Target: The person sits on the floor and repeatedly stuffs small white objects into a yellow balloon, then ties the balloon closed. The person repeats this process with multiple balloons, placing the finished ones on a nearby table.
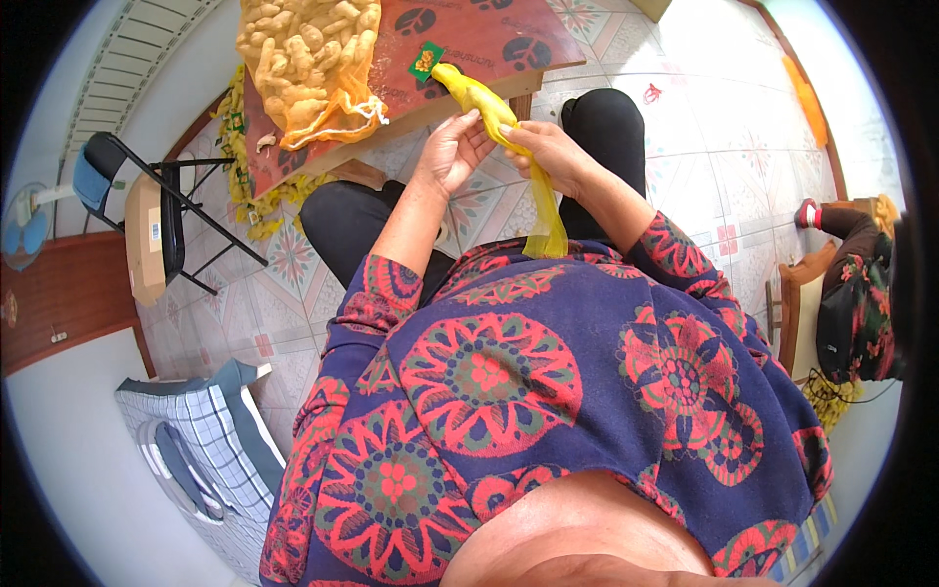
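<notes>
A yellow mesh sleeve [477, 95], with pieces of what looks like ginger inside its upper part, stretches from the red board [469, 44] towards my lap. A green tag [426, 61] with a picture on it sits at the sleeve's far end, over the board. My right hand [550, 150] grips the sleeve below the filled part, and the loose mesh hangs down from there. My left hand [458, 150] is beside the filled part, fingers spread and partly curled, its fingertips by the mesh. A large orange mesh bag [301, 73] full of ginger-like roots lies on the board at the left.
Many yellow mesh packs [253, 209] with green tags lie on the floor beyond and beneath the board. A folding chair [172, 220] with a cardboard piece [143, 235] stands left. Checked cloth [213, 425] lies lower left. Another person [855, 308] sits at the far right.
</notes>
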Demonstrator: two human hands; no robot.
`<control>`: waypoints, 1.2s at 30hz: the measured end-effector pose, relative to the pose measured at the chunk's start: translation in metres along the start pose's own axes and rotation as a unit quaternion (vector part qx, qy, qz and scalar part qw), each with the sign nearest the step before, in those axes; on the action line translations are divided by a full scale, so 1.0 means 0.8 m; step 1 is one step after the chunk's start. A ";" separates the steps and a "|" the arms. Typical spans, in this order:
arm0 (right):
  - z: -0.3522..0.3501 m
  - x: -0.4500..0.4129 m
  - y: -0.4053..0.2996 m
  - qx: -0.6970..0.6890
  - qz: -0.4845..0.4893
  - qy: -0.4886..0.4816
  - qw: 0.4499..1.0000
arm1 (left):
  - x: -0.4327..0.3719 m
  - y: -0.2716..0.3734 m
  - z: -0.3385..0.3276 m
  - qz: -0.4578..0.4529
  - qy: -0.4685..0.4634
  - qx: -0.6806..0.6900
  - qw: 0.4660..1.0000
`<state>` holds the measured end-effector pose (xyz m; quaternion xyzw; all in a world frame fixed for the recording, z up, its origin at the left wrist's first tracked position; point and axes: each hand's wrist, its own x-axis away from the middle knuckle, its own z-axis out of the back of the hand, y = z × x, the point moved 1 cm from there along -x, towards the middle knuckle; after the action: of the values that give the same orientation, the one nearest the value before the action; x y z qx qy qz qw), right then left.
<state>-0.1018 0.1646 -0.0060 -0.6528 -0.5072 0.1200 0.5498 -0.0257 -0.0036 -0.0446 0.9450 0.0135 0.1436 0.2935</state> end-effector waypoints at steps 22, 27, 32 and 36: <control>-0.038 0.011 -0.015 0.404 0.347 0.133 0.835 | 0.026 -0.006 -0.051 -0.107 0.075 -0.099 0.986; -0.034 0.005 -0.017 0.411 0.363 0.142 0.824 | 0.013 0.004 -0.053 -0.057 0.114 -0.011 0.992; -0.018 0.000 -0.027 0.382 0.388 0.152 0.825 | 0.027 0.000 -0.053 -0.022 0.144 -0.064 0.987; -0.030 0.006 -0.020 0.410 0.378 0.122 0.821 | 0.036 0.001 -0.059 -0.055 0.182 -0.106 0.976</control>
<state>-0.0908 0.1521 0.0185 -0.5171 -0.0529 0.4345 0.7355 -0.0117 0.0249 0.0010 0.8645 0.1031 0.2977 0.3917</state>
